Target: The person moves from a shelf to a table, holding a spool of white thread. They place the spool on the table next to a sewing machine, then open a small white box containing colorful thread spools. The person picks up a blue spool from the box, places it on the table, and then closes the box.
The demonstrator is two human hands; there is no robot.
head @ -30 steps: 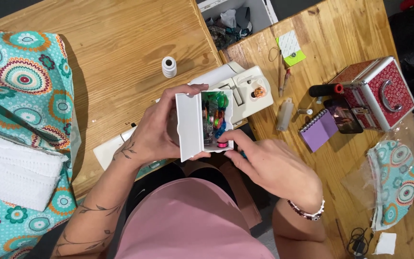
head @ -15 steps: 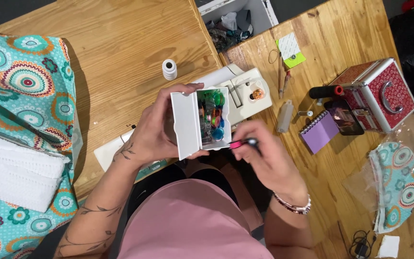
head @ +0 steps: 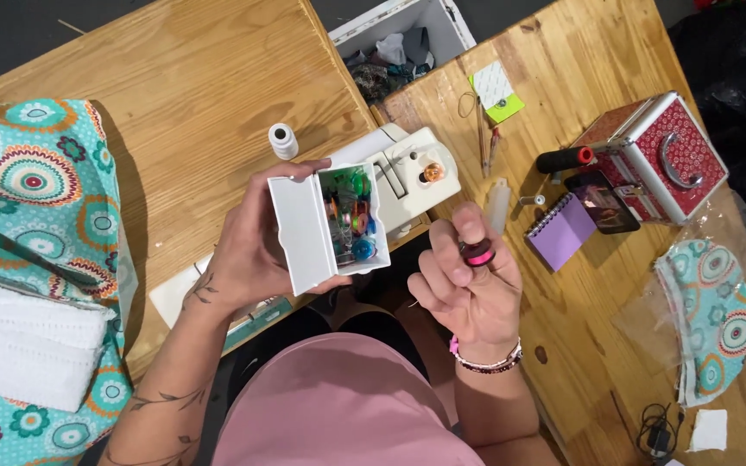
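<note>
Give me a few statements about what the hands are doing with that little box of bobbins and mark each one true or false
1. The left hand holds the small white box with its lid open. True.
2. The right hand is empty. False: it pinches a pink bobbin.
3. The white box is empty. False: it holds colourful bobbins.
4. A white thread spool stands on the wooden table beyond the box. True.
5. The red case sits under the left hand. False: it sits at the right.

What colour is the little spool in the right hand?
Bright pink: the bobbin pinched in the right hand, seen from the head camera.
</note>
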